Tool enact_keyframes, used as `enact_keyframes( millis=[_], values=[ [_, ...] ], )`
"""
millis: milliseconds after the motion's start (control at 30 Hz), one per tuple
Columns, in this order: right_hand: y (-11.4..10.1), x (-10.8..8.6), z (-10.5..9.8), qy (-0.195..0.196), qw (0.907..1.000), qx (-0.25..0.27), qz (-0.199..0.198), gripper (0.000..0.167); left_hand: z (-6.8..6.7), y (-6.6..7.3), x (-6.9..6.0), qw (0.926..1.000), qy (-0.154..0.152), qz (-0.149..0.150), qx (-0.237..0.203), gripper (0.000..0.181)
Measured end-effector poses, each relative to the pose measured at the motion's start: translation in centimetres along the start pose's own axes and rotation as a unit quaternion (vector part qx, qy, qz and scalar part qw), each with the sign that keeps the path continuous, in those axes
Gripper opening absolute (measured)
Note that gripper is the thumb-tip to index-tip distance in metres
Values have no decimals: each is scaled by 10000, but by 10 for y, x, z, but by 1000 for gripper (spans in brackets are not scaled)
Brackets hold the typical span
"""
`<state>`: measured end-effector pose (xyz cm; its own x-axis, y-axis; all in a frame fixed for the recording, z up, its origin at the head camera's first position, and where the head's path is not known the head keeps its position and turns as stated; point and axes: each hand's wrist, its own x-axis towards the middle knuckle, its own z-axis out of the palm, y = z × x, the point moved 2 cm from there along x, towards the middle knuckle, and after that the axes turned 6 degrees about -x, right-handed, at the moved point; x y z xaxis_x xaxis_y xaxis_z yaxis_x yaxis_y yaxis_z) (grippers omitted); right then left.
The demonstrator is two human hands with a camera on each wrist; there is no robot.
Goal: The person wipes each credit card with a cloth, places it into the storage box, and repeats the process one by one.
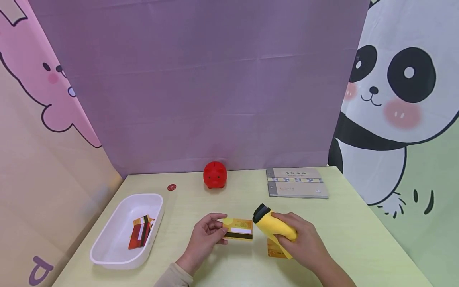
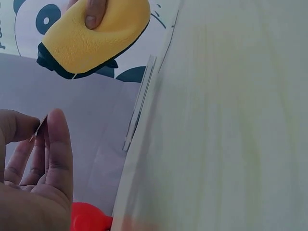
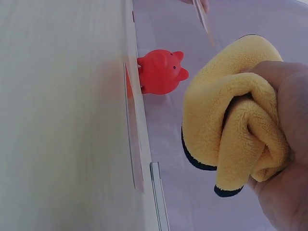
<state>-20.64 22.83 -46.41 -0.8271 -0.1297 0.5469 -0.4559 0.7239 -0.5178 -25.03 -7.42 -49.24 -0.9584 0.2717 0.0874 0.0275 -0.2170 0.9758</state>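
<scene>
My left hand [image 1: 206, 236] pinches a yellow bank card [image 1: 241, 228] by its left end, the dark stripe and white panel facing up toward the head camera. In the left wrist view that card [image 2: 42, 126] shows nearly edge-on between thumb and fingers. Just right of it, my right hand [image 1: 303, 241] grips a folded yellow cloth [image 1: 274, 227] with dark edging. A small gap separates cloth and card. The right wrist view shows the cloth [image 3: 240, 115] bunched in the fingers. Under it on the table lies another gold card [image 1: 275, 250], partly hidden by the cloth.
A white plastic basin [image 1: 104, 247] at the left contains several red and yellow cards [image 1: 138, 235]. A red piggy bank [image 1: 215, 175] stands at the back, with a small red disc [image 1: 171, 187] to its left. A grey notebook [image 1: 297, 183] lies at the back right of the table [image 1: 373, 247].
</scene>
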Motion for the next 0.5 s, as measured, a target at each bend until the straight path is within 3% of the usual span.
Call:
enact_keyframes(
  millis=[267, 500],
  values=[
    [-4, 0, 3, -152, 9989, 441, 3, 64, 3, 0, -1, 9999, -76, -86, 23, 37],
    [-15, -2, 9, -709, 9904, 1175, 156, 63, 7, -1, -3, 9993, -223, -310, 54, 35]
  ],
)
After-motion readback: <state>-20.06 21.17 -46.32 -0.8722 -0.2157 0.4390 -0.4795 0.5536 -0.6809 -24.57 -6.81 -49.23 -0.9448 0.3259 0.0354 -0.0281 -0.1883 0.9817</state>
